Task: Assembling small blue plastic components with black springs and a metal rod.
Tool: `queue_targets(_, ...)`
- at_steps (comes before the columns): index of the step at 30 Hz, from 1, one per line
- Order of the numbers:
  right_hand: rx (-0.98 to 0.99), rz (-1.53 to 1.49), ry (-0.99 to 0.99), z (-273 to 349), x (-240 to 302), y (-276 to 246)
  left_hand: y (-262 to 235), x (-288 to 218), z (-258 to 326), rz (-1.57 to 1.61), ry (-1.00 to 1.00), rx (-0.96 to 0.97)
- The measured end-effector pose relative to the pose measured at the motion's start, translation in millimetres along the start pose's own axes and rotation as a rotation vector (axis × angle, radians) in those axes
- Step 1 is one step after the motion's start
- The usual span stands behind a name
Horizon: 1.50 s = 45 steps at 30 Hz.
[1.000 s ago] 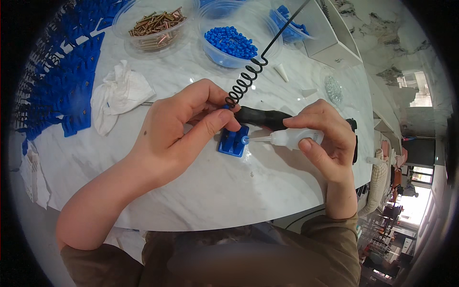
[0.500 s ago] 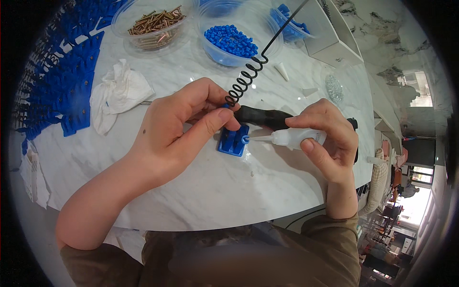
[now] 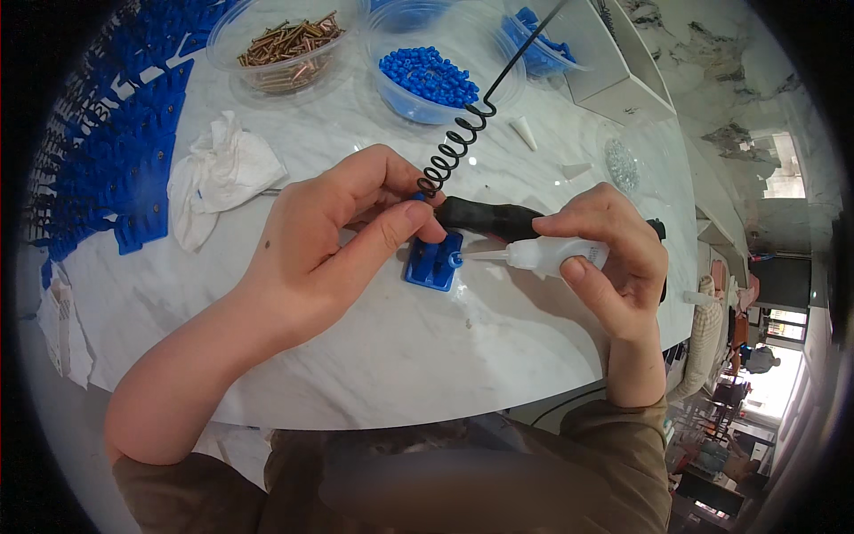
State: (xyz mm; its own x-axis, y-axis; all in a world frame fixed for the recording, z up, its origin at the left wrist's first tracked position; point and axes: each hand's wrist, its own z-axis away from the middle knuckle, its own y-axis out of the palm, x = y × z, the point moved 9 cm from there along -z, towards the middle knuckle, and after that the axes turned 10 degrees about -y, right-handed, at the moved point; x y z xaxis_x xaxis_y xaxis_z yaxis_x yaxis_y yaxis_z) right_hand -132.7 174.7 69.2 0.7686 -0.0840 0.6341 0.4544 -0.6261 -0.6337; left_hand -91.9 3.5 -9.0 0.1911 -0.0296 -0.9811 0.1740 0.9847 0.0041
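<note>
My left hand [image 3: 338, 236] pinches the top of a small blue plastic part [image 3: 434, 264] that rests on the white marble table [image 3: 400, 347]. My right hand [image 3: 609, 254] grips a small white squeeze bottle [image 3: 551, 255] lying sideways, its long nozzle tip touching the right side of the blue part. Just behind both hands lies a black tool handle [image 3: 494, 216] with a coiled black cable [image 3: 454, 151] running up and away.
At the back stand a clear bowl of brass screws [image 3: 289, 40], a bowl of blue beads [image 3: 431, 76] and a third bowl with blue parts [image 3: 543, 49]. A crumpled white cloth [image 3: 218, 173] lies left. Several blue plastic parts [image 3: 116, 169] cover the far left.
</note>
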Motion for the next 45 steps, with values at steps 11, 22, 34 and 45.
queue_targets(11,0.007,-0.009,0.002,-0.9,1.0,1.6,0.0,0.0,0.4,0.011,-0.008,0.0)
queue_targets(22,0.022,-0.007,-0.021,-0.6,3.2,2.6,0.2,0.6,-0.1,0.013,-0.027,0.0)
queue_targets(34,0.01,0.012,-0.006,0.7,1.7,5.9,-0.7,0.8,0.4,0.003,-0.013,-0.014)
queue_targets(45,-0.007,0.011,-0.048,1.2,2.1,-1.0,0.9,-0.1,0.3,0.0,-0.022,-0.009)
